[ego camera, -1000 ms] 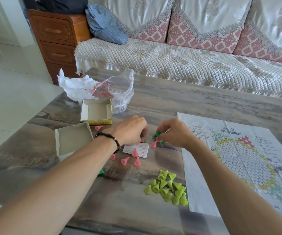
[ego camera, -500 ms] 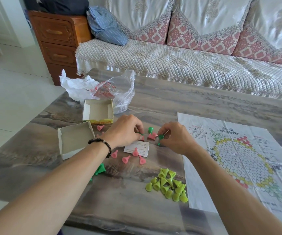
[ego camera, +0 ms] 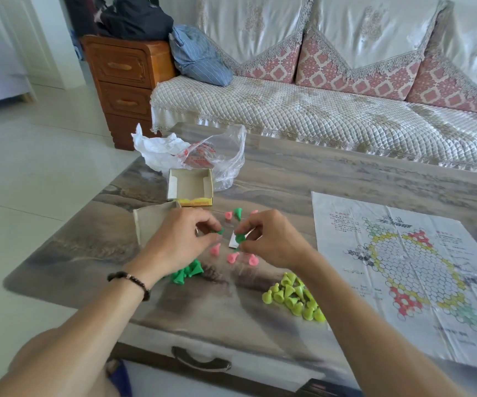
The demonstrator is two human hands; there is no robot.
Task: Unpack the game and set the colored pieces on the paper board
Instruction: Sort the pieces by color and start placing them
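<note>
Both hands, left (ego camera: 182, 242) and right (ego camera: 271, 242), are now pinching green pieces (ego camera: 241, 237) mid-table, sorting continuing; board (ego camera: 403, 282) is remaining bare.

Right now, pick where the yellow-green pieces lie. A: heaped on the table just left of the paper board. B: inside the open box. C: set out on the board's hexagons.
A: the yellow-green pieces sit in a heap on the table, beside the paper board's left edge.
</note>
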